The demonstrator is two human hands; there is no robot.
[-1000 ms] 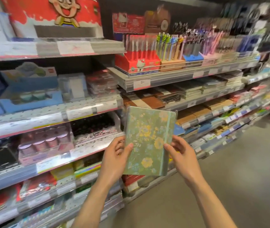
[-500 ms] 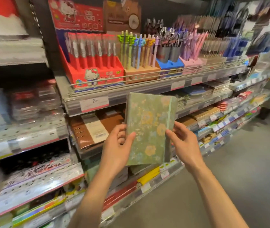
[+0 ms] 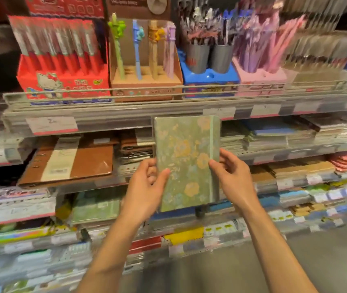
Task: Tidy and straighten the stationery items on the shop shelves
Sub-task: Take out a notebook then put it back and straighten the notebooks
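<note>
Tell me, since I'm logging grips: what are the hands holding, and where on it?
A green flowered notebook, held upright: left hand on its lower left edge, right hand on its right edge.

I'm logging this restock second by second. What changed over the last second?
The view swung right along the shelving and closer: the red pen display now sits upper left, the brown binder left of the notebook. Unchanged: the left hand and right hand hold the green floral notebook upright by its edges.
</note>
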